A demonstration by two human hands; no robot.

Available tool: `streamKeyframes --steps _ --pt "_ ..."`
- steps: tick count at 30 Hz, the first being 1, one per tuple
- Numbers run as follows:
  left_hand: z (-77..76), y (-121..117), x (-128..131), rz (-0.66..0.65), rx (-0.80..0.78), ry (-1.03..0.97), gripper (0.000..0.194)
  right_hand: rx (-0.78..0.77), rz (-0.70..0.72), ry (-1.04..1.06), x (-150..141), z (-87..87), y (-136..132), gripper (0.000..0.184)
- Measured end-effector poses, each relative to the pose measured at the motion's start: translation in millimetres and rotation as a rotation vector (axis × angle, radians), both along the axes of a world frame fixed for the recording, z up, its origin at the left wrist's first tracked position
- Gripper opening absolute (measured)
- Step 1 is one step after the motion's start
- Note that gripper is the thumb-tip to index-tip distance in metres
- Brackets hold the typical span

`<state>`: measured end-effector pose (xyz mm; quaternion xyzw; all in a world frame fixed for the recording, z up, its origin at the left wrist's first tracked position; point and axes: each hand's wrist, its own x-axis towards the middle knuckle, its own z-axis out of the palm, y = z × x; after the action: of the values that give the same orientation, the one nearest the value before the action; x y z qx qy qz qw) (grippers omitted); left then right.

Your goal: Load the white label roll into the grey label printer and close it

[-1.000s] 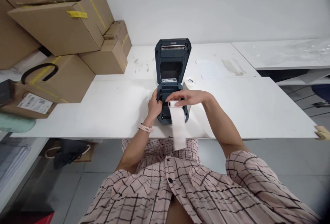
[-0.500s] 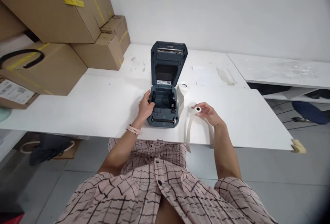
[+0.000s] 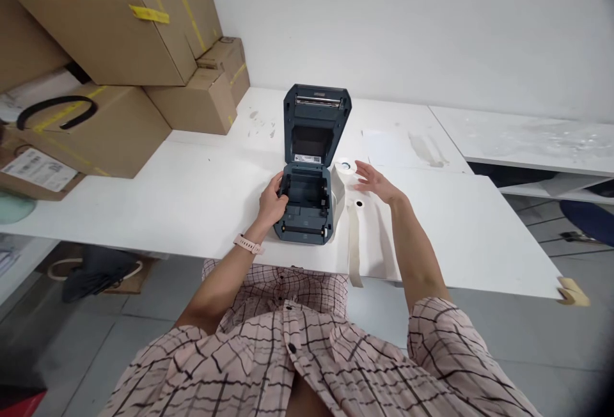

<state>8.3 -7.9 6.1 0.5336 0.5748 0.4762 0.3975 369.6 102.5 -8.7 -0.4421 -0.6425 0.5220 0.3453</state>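
Observation:
A dark blue-grey label printer [image 3: 305,217] stands on the white table with its lid [image 3: 315,119] raised and its inner bay exposed. My left hand [image 3: 272,203] grips the printer's left side, thumb over the rim. To the right of the printer, my right hand [image 3: 377,183] is open with fingers spread, close to a white label roll [image 3: 347,165] whose loose band [image 3: 338,196] runs down along the printer. Just below that hand lies a small white roll [image 3: 359,203] with a dark core. Its pale strip [image 3: 354,247] hangs over the table's front edge.
Cardboard boxes [image 3: 110,39] with yellow tape are stacked at the left, one with a black strap [image 3: 57,102]. The white table [image 3: 455,219] extends right to a corner with a tan guard [image 3: 573,291]. A shelf unit [image 3: 547,142] stands beyond, against the wall.
My right hand has let go of the small roll, which now rests on the table. That hand has moved up toward the larger roll and opened. My left hand stays on the printer.

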Motion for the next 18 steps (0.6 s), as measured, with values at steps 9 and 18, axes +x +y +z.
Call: streamKeyframes --steps 9,18 --pt "-2.5 0 3 0.022 -0.013 -0.049 0.085 0.027 -0.065 0.033 -39 34.5 2 0.07" --pt "-6.6 8 4 -0.015 -0.022 -0.217 0.089 0.348 0.357 -0.383 -106 134.6 -50 0.072"
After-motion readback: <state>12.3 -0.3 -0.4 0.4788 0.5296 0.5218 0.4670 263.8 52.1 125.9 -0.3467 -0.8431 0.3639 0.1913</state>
